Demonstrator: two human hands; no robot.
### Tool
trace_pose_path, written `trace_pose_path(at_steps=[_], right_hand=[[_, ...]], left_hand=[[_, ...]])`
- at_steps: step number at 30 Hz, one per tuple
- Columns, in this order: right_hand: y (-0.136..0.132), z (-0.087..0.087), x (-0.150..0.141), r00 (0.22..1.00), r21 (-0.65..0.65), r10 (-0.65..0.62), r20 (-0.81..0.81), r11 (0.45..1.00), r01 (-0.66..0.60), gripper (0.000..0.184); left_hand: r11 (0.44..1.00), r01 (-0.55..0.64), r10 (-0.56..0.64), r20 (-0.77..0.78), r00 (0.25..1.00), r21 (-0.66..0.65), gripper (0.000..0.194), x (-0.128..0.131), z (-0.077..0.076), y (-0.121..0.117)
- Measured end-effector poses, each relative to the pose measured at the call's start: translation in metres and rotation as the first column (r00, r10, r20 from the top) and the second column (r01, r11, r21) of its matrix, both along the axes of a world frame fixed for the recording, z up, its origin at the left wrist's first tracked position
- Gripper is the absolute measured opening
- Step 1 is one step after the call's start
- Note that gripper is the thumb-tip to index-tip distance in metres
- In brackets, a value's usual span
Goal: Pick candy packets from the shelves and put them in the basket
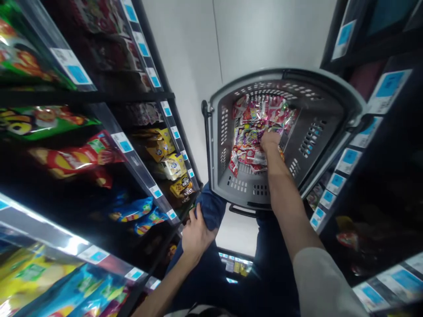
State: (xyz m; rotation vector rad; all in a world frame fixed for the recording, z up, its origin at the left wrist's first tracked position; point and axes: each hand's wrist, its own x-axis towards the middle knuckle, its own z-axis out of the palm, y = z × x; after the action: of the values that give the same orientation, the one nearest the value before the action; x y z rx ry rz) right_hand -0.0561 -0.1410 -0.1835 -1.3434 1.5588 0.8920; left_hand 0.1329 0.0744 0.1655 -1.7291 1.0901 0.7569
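Observation:
Down inside a grey plastic shopping basket [216, 154], my right hand [270, 139] has its fingers closed at a purple candy packet [257, 135] among the others. Its fingertips are partly hidden. Red and pink packets [253, 110] lie toward the far side of the basket, and red-and-white packets [247, 156] lie nearer me. My left hand [195, 232] rests with its fingers laid over my knee [211, 207], holding nothing.
Shelves of snack bags with price labels rise on both sides. Red bags [79, 156], blue bags [139, 213] and yellow packs [181, 185] sit on the left shelves. The basket stands on a pale floor [188, 48], close to the right shelf labels [348, 160].

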Motion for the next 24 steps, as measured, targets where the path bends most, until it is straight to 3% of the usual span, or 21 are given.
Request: trace_pose_path(at_steps=[4, 9, 13, 16, 19, 21, 24], right_hand=[[0.019, 0.019, -0.030, 1.000, 0.055, 0.000, 0.025, 0.998, -0.001, 0.036], [0.037, 0.036, -0.051, 0.987, 0.013, 0.000, 0.159, 1.000, -0.002, 0.055], [0.021, 0.014, -0.026, 0.983, -0.050, -0.025, 0.184, 0.998, 0.035, 0.065], [0.006, -0.007, -0.006, 0.983, -0.052, -0.108, 0.150, 0.992, 0.117, 0.051], [0.006, -0.012, -0.003, 0.971, -0.058, -0.193, 0.138, 0.978, 0.202, 0.040], [0.017, -0.004, -0.010, 0.963, -0.067, -0.225, 0.150, 0.969, 0.237, 0.040], [0.041, 0.024, -0.028, 0.952, -0.084, -0.243, 0.186, 0.962, 0.262, 0.042]], left_hand=[[1.000, 0.020, -0.020, 0.005, 1.000, -0.003, 0.090, -0.004, 0.003, -0.002], [0.998, 0.053, -0.054, -0.034, 0.998, -0.019, 0.087, -0.008, 0.000, 0.001], [0.998, 0.064, -0.064, -0.035, 0.997, -0.007, 0.090, -0.004, -0.006, 0.007], [0.999, 0.041, -0.041, -0.042, 0.998, -0.001, 0.093, 0.002, -0.009, 0.008], [1.000, 0.025, -0.025, -0.041, 0.999, -0.005, 0.095, 0.007, -0.010, 0.006], [0.999, 0.042, -0.043, -0.039, 0.998, -0.020, 0.094, 0.009, -0.008, 0.005], [0.993, 0.105, -0.108, -0.065, 0.992, -0.046, 0.093, 0.008, -0.007, 0.010]])
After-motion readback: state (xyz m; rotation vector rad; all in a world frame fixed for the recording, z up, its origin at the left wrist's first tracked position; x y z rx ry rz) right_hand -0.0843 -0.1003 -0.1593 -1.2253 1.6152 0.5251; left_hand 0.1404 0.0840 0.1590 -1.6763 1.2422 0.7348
